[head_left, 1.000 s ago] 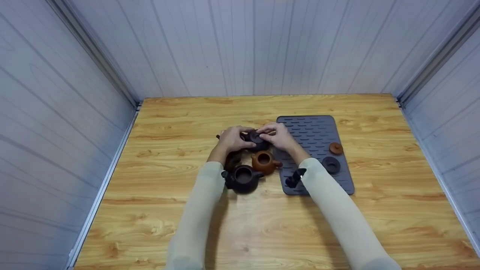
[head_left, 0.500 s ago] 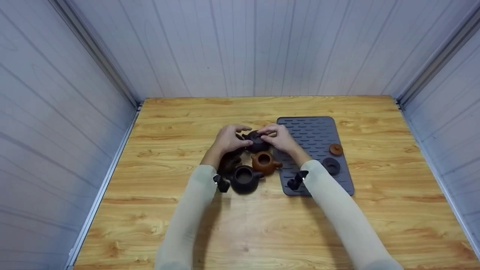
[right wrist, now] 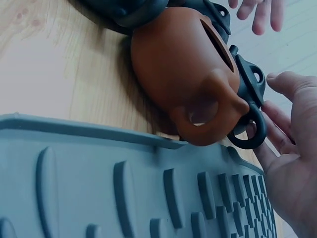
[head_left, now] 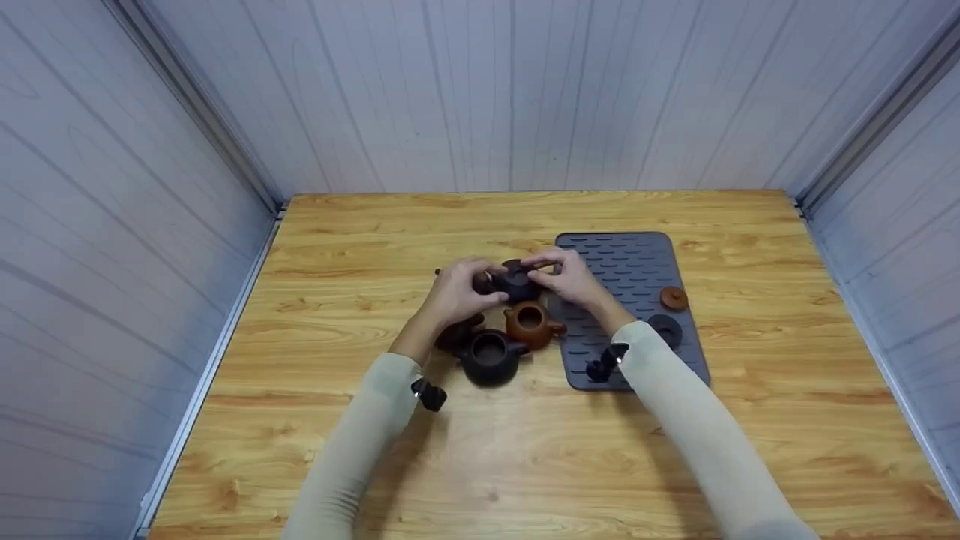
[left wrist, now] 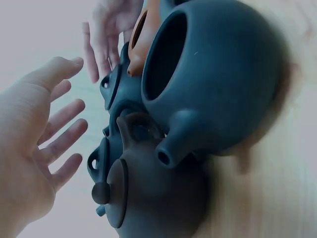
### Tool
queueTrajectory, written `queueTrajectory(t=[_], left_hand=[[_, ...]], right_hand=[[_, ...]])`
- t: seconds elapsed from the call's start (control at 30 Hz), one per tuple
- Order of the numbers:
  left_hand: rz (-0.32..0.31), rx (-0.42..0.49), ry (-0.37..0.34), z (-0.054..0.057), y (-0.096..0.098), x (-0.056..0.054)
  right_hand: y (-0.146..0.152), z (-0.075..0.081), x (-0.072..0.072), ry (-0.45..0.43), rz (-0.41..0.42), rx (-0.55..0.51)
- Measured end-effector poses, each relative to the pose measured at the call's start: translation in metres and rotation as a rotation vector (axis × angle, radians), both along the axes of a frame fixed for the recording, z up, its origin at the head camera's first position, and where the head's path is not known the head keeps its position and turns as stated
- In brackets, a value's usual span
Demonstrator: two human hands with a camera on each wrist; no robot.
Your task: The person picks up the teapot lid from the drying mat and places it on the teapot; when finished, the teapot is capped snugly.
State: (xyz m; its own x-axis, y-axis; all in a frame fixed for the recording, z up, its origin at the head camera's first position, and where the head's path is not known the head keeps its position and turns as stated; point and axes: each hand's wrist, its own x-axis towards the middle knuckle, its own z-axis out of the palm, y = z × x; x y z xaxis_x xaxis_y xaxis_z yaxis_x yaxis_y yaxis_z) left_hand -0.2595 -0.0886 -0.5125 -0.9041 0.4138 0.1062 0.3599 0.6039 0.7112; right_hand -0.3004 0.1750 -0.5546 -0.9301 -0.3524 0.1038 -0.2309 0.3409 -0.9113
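Note:
In the head view, a dark lidded teapot (head_left: 517, 285) stands between both hands at the back of a cluster. My right hand (head_left: 574, 281) is beside it; in the right wrist view the thumb is near its pierced lid knob, and the fingers (right wrist: 282, 124) are close to its handle. Contact cannot be told. My left hand (left wrist: 29, 144) hovers over the cluster with fingers apart, holding nothing. Below it are a brown lidded teapot (left wrist: 158, 198) and another dark lidded teapot (left wrist: 101, 158), partly hidden. An orange-brown lidless teapot (right wrist: 178, 59) and a large dark lidless teapot (head_left: 489, 360) stand nearer.
A grey ridged mat (head_left: 615, 259) lies right of the teapots. On it rest an orange-brown lid (head_left: 673, 298) and a dark round lid (head_left: 665, 330). Panelled walls (head_left: 480, 97) enclose the wooden table (head_left: 487, 465) at the back and sides.
My left forearm has swung outward to the left, and the left hand has turned, its fingers still over the cluster. The right hand has shifted slightly right. The teapots look unmoved.

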Motion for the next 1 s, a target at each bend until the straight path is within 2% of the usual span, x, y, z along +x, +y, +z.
queueTrajectory(t=[0.1, 0.27, 0.4, 0.5, 0.6, 0.63, 0.7, 0.73, 0.83, 0.87, 0.93, 1.0], left_hand=[[-0.030, 0.039, -0.036, 0.001, 0.002, 0.007], [-0.085, 0.071, -0.139, 0.002, 0.006, 0.014], [-0.124, 0.008, -0.220, 0.000, 0.008, 0.017], [-0.141, -0.055, -0.255, -0.003, 0.009, 0.019], [-0.159, -0.086, -0.249, -0.041, 0.008, 0.002], [-0.163, -0.104, -0.235, -0.041, 0.009, 0.003], [-0.169, -0.116, -0.217, -0.055, 0.011, -0.005], [-0.174, -0.117, -0.219, -0.057, 0.011, -0.006], [-0.179, -0.136, -0.230, -0.026, 0.018, 0.009], [-0.183, -0.128, -0.243, -0.029, 0.018, 0.006], [-0.191, -0.133, -0.244, -0.023, 0.019, 0.007], [-0.192, -0.148, -0.229, -0.033, 0.019, 0.002]], right_hand=[[0.003, 0.001, 0.000, 0.009, 0.017, 0.008], [0.008, 0.006, 0.000, 0.001, 0.052, 0.018], [0.010, 0.010, 0.001, -0.015, 0.075, 0.019], [0.011, 0.012, 0.002, -0.022, 0.085, 0.023], [0.012, 0.013, 0.002, -0.032, 0.096, 0.029], [0.013, 0.013, 0.002, -0.035, 0.101, 0.032], [0.014, 0.015, 0.002, -0.046, 0.111, 0.033], [0.015, 0.016, 0.002, -0.050, 0.116, 0.034], [0.017, 0.018, 0.003, -0.059, 0.135, 0.028], [0.018, 0.018, 0.003, -0.063, 0.143, 0.017], [0.020, 0.018, 0.004, -0.065, 0.160, -0.001], [0.022, 0.018, 0.005, -0.054, 0.180, -0.011]])
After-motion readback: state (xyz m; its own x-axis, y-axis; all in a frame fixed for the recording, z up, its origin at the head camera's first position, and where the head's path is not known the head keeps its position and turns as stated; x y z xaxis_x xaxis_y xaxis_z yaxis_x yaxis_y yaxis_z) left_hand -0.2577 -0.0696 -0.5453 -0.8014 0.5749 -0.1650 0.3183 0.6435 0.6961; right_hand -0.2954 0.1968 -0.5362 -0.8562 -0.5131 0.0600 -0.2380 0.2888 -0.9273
